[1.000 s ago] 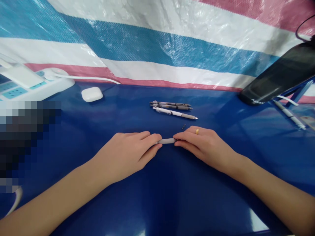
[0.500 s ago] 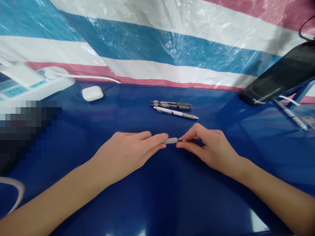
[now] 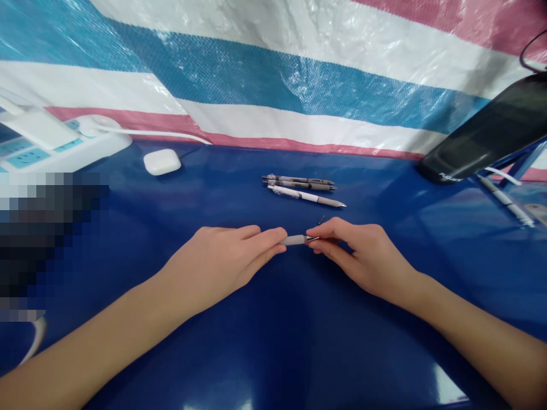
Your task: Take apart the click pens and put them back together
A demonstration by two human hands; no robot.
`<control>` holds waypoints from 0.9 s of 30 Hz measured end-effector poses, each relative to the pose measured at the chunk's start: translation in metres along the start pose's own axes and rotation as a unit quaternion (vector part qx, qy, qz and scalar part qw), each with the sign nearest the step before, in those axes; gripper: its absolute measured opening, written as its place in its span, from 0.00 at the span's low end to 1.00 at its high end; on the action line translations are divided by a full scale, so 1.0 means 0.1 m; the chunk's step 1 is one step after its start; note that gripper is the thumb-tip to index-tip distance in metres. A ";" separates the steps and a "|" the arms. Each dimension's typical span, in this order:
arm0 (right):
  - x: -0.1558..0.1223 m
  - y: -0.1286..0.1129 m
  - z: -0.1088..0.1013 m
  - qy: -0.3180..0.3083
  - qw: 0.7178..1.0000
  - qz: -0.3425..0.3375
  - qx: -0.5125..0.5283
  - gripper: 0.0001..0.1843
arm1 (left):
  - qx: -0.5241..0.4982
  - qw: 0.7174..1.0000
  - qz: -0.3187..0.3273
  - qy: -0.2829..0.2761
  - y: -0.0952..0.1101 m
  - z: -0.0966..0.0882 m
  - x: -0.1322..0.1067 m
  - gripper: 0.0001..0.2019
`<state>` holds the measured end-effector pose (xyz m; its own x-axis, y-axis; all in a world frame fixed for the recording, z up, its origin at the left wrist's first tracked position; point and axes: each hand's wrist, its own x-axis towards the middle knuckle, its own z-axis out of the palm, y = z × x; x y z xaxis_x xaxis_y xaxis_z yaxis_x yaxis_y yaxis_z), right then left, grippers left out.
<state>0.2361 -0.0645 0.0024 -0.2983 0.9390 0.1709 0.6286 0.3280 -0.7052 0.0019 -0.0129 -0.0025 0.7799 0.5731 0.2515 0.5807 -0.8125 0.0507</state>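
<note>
So the pale grey pen (image 3: 293, 240) sits roughly level between the two hands, with its smooth, chunky grip showing in the gap. The left hand (image 3: 222, 256) has the back end tucked into its fingertips, so I can't see that end at all. The narrow metal tip (image 3: 312, 239) points right, pinched by the right hand (image 3: 359, 253). A tiny dark part (image 3: 321, 218) lies just beyond the right hand, apart from the pen.

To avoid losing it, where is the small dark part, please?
Head view: the small dark part lies on the blue tabletop between the white pen and right hand.
</note>
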 end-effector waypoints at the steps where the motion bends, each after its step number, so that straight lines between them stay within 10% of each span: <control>1: 0.00 0.00 0.00 -0.002 1.000 -0.005 -0.015 0.06 | -0.001 1.000 0.000 0.000 0.00 0.00 0.00 0.14; 16: 0.04 0.01 -0.03 -0.040 0.987 0.088 0.128 0.06 | -0.009 1.000 -0.007 -0.024 0.00 0.01 0.00 0.15; 27: 0.01 0.00 0.02 0.025 1.000 -0.002 0.018 0.06 | -0.024 1.000 -0.004 -0.014 0.00 0.00 0.00 0.15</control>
<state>0.2347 -0.0641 0.0012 -0.2637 0.9419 0.2078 0.6003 0.3289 -0.7290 0.0020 -0.0131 -0.0021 0.7822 0.5812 0.2244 0.5751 -0.8121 0.0991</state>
